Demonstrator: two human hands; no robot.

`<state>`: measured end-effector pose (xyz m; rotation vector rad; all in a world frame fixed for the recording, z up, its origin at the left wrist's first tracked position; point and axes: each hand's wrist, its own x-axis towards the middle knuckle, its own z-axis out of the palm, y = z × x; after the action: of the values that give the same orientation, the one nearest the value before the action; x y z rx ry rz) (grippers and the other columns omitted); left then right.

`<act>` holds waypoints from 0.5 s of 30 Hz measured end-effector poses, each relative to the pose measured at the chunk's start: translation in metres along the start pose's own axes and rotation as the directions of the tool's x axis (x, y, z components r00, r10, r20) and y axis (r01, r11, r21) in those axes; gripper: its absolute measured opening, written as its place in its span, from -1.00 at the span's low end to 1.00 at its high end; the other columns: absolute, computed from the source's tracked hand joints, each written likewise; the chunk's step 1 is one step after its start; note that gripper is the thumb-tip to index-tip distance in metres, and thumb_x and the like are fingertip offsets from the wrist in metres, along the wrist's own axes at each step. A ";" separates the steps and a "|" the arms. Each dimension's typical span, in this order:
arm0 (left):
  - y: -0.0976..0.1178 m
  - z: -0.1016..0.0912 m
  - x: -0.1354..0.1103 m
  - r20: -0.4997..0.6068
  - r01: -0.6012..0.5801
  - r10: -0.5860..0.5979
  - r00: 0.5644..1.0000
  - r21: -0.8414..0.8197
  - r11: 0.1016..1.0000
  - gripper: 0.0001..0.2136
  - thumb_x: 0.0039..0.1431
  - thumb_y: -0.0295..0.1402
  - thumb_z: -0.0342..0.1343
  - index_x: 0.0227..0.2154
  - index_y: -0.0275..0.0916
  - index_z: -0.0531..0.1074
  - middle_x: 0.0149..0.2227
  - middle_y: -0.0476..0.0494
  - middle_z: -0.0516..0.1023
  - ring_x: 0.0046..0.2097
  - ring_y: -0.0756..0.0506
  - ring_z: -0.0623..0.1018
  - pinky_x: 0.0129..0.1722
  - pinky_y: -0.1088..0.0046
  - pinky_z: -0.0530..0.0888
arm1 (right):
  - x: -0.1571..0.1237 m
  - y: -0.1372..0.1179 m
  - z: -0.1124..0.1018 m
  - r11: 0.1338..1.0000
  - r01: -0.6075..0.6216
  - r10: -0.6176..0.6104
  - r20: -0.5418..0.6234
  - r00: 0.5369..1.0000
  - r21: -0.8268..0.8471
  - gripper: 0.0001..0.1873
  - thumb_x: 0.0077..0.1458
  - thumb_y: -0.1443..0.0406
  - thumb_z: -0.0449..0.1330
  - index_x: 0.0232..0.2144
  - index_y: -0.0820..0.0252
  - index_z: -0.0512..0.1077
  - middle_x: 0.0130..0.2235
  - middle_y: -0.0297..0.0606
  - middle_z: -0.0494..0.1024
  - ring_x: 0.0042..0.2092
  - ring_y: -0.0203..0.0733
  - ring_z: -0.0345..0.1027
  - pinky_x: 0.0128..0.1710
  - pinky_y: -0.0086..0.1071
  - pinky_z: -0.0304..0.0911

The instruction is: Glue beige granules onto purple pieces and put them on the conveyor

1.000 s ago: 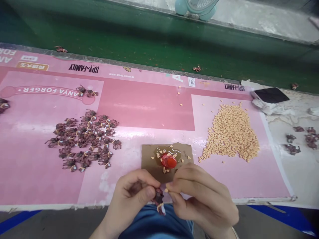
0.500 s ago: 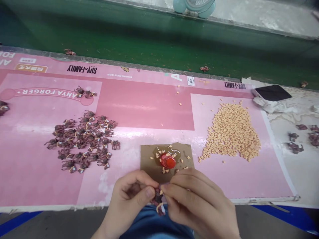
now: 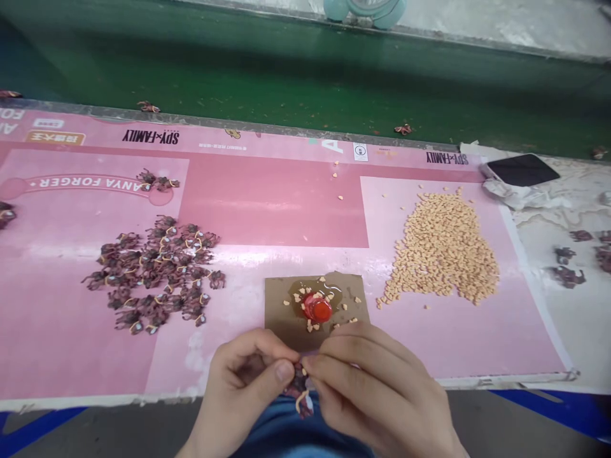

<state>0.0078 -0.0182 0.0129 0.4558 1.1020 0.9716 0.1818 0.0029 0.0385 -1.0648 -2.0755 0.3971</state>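
Close to my body, over the table's front edge, I hold a small dark brown figurine with a cream loop and a whitish patch at its lower end. My left hand pinches it between thumb and forefinger. My right hand is closed with its fingertips at the figurine's upper side, where a tiny beige piece shows; part of the figurine is hidden by the fingers. Just beyond my hands lies a brown cardboard square with a clear wet puddle, a red cap and scattered beige pieces.
Many similar figurines are heaped at left on the pink printed sheet. A pile of tiny beige pieces lies at right. Farther right are a phone and several more figurines. A green strip runs behind the table.
The view has shifted slightly. My hands stay together at the same figurine, with hardly any movement of the fingers.
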 end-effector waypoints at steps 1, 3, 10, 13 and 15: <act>-0.003 -0.003 0.002 0.020 -0.053 0.052 0.998 0.040 0.998 -0.78 0.05 -0.11 0.47 -0.45 -0.15 0.69 -0.52 -0.07 0.65 -0.50 -0.02 0.63 -0.48 0.61 0.59 | -0.002 -0.001 0.000 1.000 0.002 -0.002 0.008 1.000 -0.030 -0.87 0.23 0.48 0.20 -0.22 0.24 0.52 -0.38 -0.32 0.64 -0.33 -0.33 0.53 -0.17 -0.46 0.58; -0.007 -0.008 0.005 0.032 -0.177 0.174 0.984 0.120 0.977 -0.87 0.14 -0.19 0.42 -0.39 -0.10 0.70 -0.45 -0.05 0.69 -0.46 -0.01 0.65 -0.46 0.64 0.60 | -0.007 -0.002 0.001 0.995 0.011 -0.010 0.008 1.000 -0.101 -0.83 0.22 0.45 0.19 -0.15 0.27 0.53 -0.34 -0.29 0.68 -0.29 -0.29 0.58 -0.16 -0.44 0.60; -0.009 -0.003 0.003 0.023 -0.386 0.394 0.919 0.268 0.883 -0.97 0.25 -0.28 0.34 -0.31 0.00 0.68 -0.36 0.02 0.70 -0.41 0.00 0.67 -0.41 0.65 0.62 | -0.011 -0.001 0.005 0.998 -0.008 0.003 -0.078 0.997 -0.065 -0.77 0.33 0.19 0.24 -0.14 0.28 0.52 -0.32 -0.25 0.68 -0.25 -0.26 0.60 -0.09 -0.43 0.59; -0.010 0.000 0.002 0.015 -0.404 0.420 0.908 0.302 0.863 -0.95 0.25 -0.28 0.33 -0.32 -0.03 0.68 -0.37 0.00 0.70 -0.42 -0.02 0.67 -0.42 0.63 0.63 | -0.010 0.002 0.005 0.998 0.004 -0.009 -0.078 0.997 -0.067 -0.84 0.27 0.31 0.29 -0.13 0.28 0.51 -0.32 -0.26 0.68 -0.24 -0.25 0.59 -0.10 -0.44 0.58; -0.010 0.001 0.003 0.017 -0.408 0.424 0.906 0.305 0.860 -0.95 0.26 -0.28 0.33 -0.32 -0.04 0.68 -0.38 -0.02 0.70 -0.43 -0.03 0.67 -0.43 0.62 0.63 | -0.010 0.004 0.006 0.997 0.025 -0.032 -0.109 0.993 -0.071 -0.89 0.26 0.42 0.25 -0.15 0.29 0.50 -0.34 -0.27 0.67 -0.27 -0.28 0.58 -0.11 -0.48 0.56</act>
<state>0.0138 -0.0211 0.0046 0.9563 1.2318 1.2001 0.1832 -0.0024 0.0278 -1.0724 -2.0162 0.2478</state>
